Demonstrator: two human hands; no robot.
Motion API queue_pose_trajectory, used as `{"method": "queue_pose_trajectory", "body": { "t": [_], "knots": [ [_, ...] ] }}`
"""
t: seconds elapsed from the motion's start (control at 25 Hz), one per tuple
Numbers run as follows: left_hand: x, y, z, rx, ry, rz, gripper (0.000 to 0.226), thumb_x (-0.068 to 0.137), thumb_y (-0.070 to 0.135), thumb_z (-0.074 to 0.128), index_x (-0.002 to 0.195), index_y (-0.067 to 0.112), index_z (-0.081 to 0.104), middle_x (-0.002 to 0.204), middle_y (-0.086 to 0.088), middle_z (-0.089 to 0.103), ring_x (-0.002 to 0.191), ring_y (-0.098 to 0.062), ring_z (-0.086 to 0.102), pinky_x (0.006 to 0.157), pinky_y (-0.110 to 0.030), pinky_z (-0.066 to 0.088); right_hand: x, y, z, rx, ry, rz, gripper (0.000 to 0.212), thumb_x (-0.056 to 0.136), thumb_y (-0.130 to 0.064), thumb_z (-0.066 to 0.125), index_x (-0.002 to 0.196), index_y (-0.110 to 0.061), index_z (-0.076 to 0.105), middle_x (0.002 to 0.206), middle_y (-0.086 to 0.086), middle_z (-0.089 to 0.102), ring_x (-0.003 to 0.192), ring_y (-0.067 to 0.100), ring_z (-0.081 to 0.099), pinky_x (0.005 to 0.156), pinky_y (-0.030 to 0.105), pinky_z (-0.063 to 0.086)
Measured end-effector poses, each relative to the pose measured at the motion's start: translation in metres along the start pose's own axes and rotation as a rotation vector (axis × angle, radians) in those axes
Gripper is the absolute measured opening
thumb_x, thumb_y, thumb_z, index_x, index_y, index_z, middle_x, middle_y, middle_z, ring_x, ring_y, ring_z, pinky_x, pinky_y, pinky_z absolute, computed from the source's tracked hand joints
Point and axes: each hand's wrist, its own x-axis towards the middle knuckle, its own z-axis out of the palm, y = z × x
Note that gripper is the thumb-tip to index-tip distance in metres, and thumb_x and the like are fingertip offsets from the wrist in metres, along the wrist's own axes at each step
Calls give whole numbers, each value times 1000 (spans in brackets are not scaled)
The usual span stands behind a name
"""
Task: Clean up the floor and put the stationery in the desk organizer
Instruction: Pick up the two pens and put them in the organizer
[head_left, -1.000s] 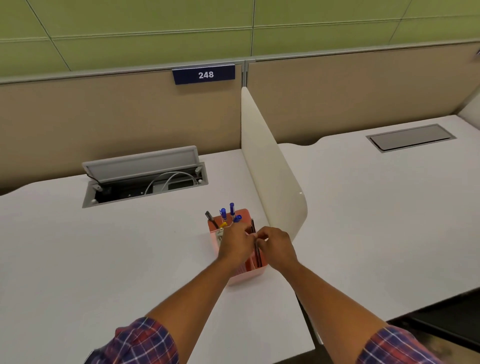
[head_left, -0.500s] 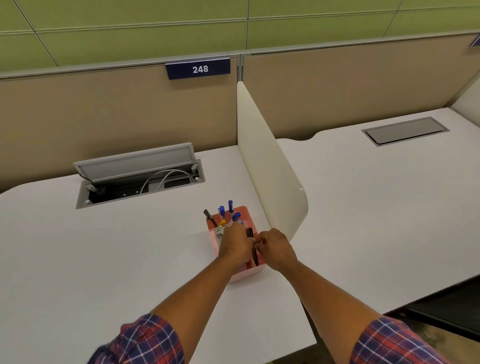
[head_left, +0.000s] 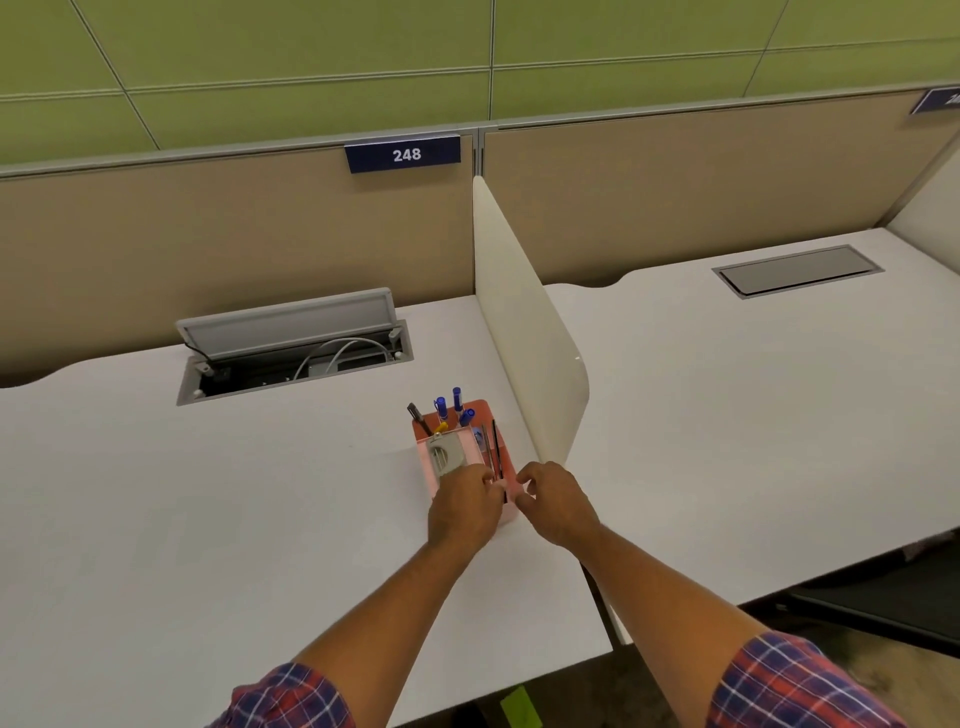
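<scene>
We stand at the white counter (head_left: 208, 519), both hands at the near end of the pink desk organizer (head_left: 511, 512), which sits just beside the cream divider (head_left: 530, 332). Our left hand (head_left: 462, 512) covers the organizer's near left corner, its grip curled; we cannot tell what, if anything, it pinches. Our right hand (head_left: 553, 501) hovers just right of the organizer, its grip loosely spread and empty. We judge the step to be settling the thin dark pencils (head_left: 493, 449) into the right compartment, just beyond both grips. Next comes fetching more: a green scrap (head_left: 519, 707) lies on the floor. Compared with half a second ago, our right hand has let go and drawn away from the pencils.
</scene>
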Motion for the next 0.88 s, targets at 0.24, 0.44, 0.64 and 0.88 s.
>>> {"method": "queue_pose_trajectory", "body": {
  "t": [0.24,0.44,0.64,0.88],
  "knots": [
    [-69,-5,14,-5,85,28,22,104,31,60,118,18,71,132,-4,71,113,-25,70,88,-34,61,-66,21,-9,56,47,-83,40,96,-35,68,131,-20,56,127,3,64,109,18,64,94,29,52],
    [-149,8,52,-19,159,-38,34,102,43,60,123,19,72,123,-1,76,108,-20,71,93,-33,58,-136,63,-23,78,2,-139,46,96,-38,67,137,-24,51,131,0,62,110,14,64,93,26,50],
    [-233,15,100,4,153,-59,39,101,46,59,124,17,72,120,-2,76,108,-19,70,87,-27,49,-211,123,-38,89,-49,-150,47,97,-37,64,139,-22,50,130,2,61,112,18,63,98,36,54],
    [-320,14,140,68,139,-138,33,101,44,61,113,17,77,95,6,74,93,-15,69,79,-28,48,-298,189,-39,138,-118,-109,50,93,-34,68,138,-18,53,125,4,62,113,20,63,97,37,53]
  ]
}}
